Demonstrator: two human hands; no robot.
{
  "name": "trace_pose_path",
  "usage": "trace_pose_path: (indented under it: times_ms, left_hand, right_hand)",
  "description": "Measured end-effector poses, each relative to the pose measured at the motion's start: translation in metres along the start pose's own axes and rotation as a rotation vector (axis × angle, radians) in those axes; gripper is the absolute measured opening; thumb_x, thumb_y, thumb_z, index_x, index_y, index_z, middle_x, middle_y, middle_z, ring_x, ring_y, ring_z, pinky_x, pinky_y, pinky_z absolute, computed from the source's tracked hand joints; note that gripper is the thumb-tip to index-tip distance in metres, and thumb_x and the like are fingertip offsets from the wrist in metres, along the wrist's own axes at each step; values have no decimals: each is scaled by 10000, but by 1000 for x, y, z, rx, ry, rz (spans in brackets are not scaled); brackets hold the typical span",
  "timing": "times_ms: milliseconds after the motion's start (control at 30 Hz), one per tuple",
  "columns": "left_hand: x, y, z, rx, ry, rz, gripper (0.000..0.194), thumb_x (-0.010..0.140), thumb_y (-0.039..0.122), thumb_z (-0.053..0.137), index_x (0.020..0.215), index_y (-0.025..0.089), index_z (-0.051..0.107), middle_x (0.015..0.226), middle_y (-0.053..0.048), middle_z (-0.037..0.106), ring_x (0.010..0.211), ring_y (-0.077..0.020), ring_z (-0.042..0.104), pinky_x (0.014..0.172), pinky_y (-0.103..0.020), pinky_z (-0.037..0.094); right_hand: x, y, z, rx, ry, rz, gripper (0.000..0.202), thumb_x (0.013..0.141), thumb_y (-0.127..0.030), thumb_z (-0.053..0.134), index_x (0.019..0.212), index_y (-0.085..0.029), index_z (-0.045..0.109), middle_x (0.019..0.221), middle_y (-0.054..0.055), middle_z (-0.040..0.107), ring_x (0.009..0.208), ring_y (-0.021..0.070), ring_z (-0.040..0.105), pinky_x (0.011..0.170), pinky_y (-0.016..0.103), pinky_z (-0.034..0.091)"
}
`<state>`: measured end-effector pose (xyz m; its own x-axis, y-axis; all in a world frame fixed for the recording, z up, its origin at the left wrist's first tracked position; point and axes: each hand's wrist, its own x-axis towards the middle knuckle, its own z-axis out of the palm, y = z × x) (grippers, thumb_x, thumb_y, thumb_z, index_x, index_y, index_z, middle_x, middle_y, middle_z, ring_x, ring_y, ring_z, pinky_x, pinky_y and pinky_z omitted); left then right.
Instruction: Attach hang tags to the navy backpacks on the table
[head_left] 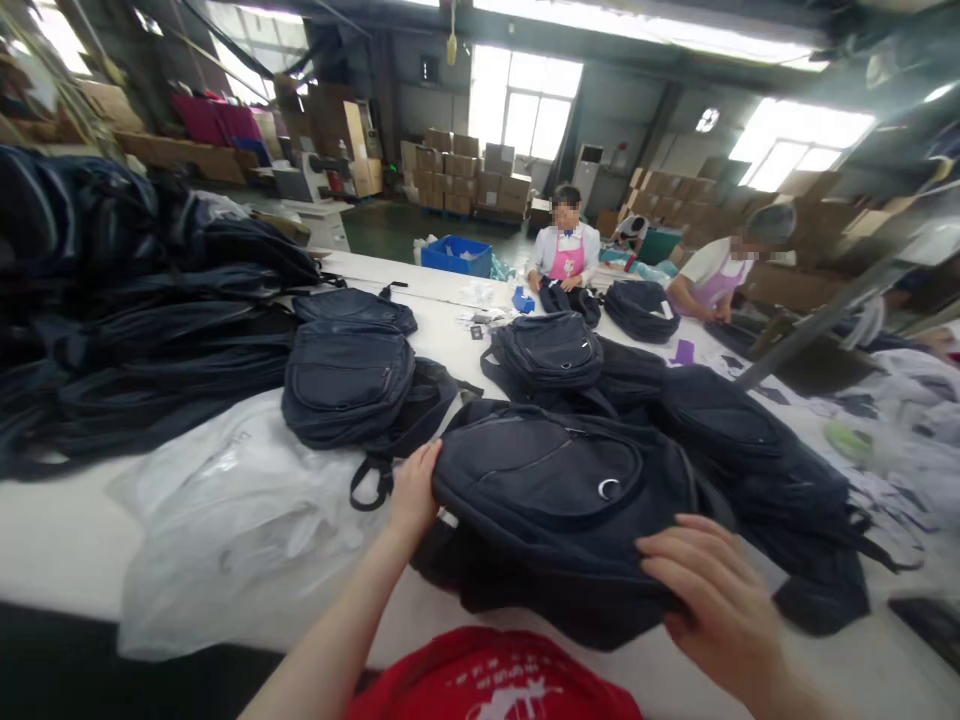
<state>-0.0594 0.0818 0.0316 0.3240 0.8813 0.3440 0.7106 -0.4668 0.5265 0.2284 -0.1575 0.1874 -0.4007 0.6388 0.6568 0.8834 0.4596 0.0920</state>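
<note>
Left hand and right hand clasp opposite ends of the bag, seemingly positioning it; shifting it calls for both.

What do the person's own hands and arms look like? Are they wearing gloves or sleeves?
No gloves! The left hand and right hand are bare. The left forearm has no sleeve on the part that shows. Lower down there's a red garment with white markings.
</note>
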Motion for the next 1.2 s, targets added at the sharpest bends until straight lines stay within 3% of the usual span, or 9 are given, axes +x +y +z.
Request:
trace_pose_path:
  times_ms: [100,167,267,467,567,733,833,1000,1200]
  left_hand:
    - [4,-29,4,104,-17,-253,519,788,61,473,1304,98,511,1330,-186,527,1245,-292,508,1063,-443,419]
    - [-2,-33,8,96,-84,-230,470,814,113,516,1284,98,522,1323,-175,534,1255,-276,500,1092,-418,390]
    - [-19,-26,14,51,-206,-119,402,825,186,584,1223,130,566,1290,-127,576,1241,-233,516,1104,-358,378]
    - [-50,-13,24,-68,-342,-61,275,847,195,567,1112,151,626,1161,-99,652,1119,-214,596,1030,-362,446]
    - [-56,-3,28,-114,-386,-50,273,848,207,568,1108,155,636,1156,-93,661,1107,-212,605,1021,-358,453]
    - [-53,34,39,-186,-515,-8,304,854,249,565,1131,156,649,1147,-89,679,1072,-203,627,995,-326,469]
    - [-51,57,45,-224,-651,70,305,854,289,567,1121,181,669,1135,-70,690,1043,-195,639,958,-301,485]
    - [-61,84,54,-225,-800,186,315,840,304,581,1121,202,680,1136,-60,694,1042,-207,638,954,-307,479]
    - [-76,108,50,-260,-813,268,378,801,316,644,1159,193,643,1112,-83,681,1045,-235,622,957,-347,476]
  right_hand:
    - [-37,-17,102,135,-252,126,463,705,36,426,1051,-215,604,1055,39,694,992,167,620,1054,393,412]
    - [-64,-28,158,220,-417,216,460,671,52,429,999,-208,620,1008,37,696,970,177,624,1054,397,422]
    - [-101,-38,199,282,-551,300,462,657,55,438,984,-202,638,1008,46,692,984,197,620,1050,420,427]
    - [-136,-17,169,345,-418,580,374,771,-226,593,1143,-201,618,1234,114,612,1162,276,540,1046,478,401]
    - [-153,6,155,337,-261,1001,249,805,-358,550,947,-193,670,1040,115,674,1010,272,598,948,438,449]
    - [-181,14,163,661,-322,1591,212,635,-422,660,623,-210,650,665,58,657,749,267,622,782,419,480]
    - [-182,-4,179,863,-287,1684,300,613,-463,681,738,-191,675,686,53,690,703,241,657,680,366,514]
    - [-166,-23,198,1090,-15,1876,453,653,-532,702,917,-168,643,843,79,720,767,206,676,678,305,532]
    - [-125,-17,182,1450,191,1776,369,622,-405,773,892,-181,660,869,22,714,833,194,657,752,310,531]
